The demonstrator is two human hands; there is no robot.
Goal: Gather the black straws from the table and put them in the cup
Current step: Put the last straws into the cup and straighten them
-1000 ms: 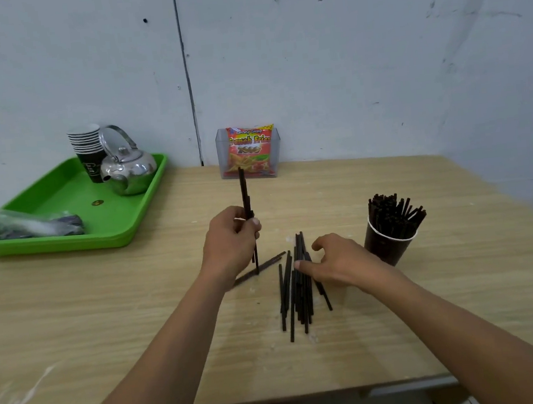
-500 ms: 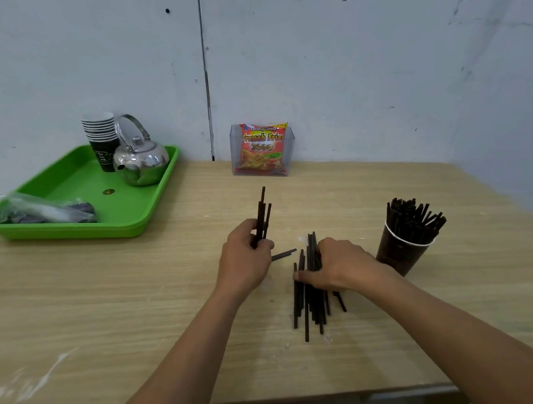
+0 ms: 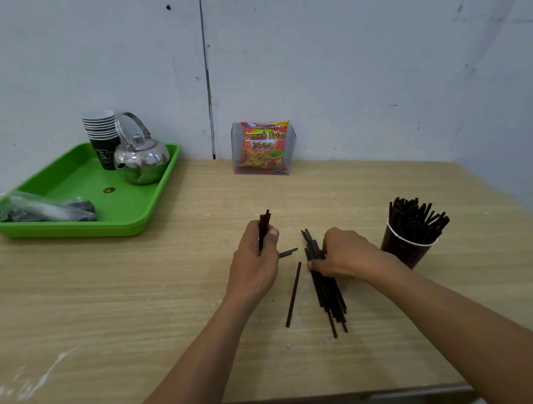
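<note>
Closed tight, the grip of the left hand (image 3: 258, 261) holds a few black straws (image 3: 264, 224) upright over the tabletop (image 3: 105, 298), with the thumb pressed against them. The right hand (image 3: 345, 253) lies palm down. Its grip is curled over the straw pile (image 3: 327, 293), thumb at the pile's left side. Wide tabletop stretches out to the left and toward the near edge. A green tray (image 3: 136, 214) sits at the far left, well apart. The cup (image 3: 406, 250), packed with straws, stands just beside the right wrist. Since half a second ago the pile has swung to slant toward the near right. A lone straw (image 3: 293, 293) now lies apart between the hands, and a straw end (image 3: 288, 253) shows beside the left hand.
</note>
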